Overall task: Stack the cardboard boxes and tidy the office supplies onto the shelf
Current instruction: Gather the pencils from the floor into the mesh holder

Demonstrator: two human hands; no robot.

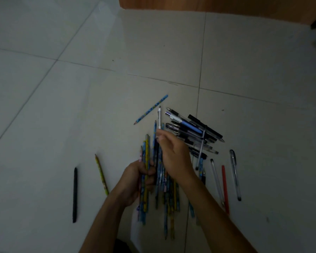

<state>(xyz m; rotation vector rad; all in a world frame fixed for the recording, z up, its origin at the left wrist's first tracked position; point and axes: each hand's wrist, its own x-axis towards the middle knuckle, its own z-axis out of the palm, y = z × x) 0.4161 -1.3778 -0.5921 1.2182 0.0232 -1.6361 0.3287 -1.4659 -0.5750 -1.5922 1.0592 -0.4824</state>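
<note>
Pens and pencils lie scattered on a pale tiled floor. My left hand (pixel 137 179) grips a bundle of pencils (pixel 146 161), blue and yellow ones, pointing away from me. My right hand (pixel 173 154) hovers just right of the bundle, its fingertips pinching a thin white pen (pixel 159 115). More pencils (pixel 170 207) lie on the floor under both wrists. A heap of dark pens (pixel 193 132) sits just beyond my right hand.
Loose on the floor: a blue pencil (pixel 150 109) ahead, a yellow pencil (pixel 101 174) and a black pen (pixel 74 194) to the left, clear pens (pixel 235 174) and a red pen (pixel 225 189) to the right. A brown wooden panel (pixel 217 4) runs along the top.
</note>
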